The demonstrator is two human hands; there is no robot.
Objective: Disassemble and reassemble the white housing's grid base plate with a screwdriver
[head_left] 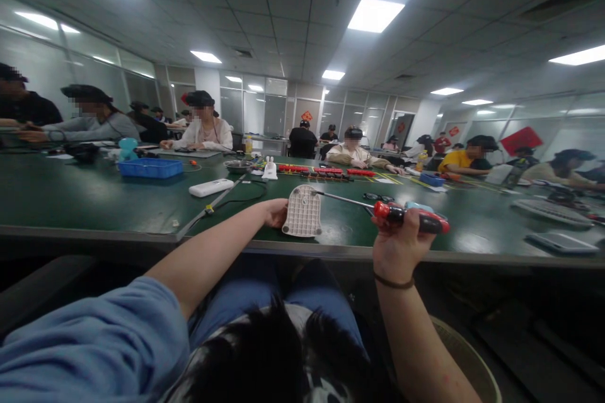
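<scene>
My left hand is closed on the left edge of an off-white plastic base, held upright at the table's front edge. Its ribbed, grid-like underside faces me, with round dark pads near the corners. A red and black screwdriver is gripped in my right hand, its long shaft pointing left. The shaft's tip meets the upper part of the base, near a screw hole; whether it sits in a screw is too small to tell. Just behind the handle shows a light-blue item, partly hidden.
On the green table stand a blue tray, a white oblong device, a metal bowl, a white rabbit-shaped piece and a row of red tools. A flat rectangular device lies right. Several co-workers sit opposite.
</scene>
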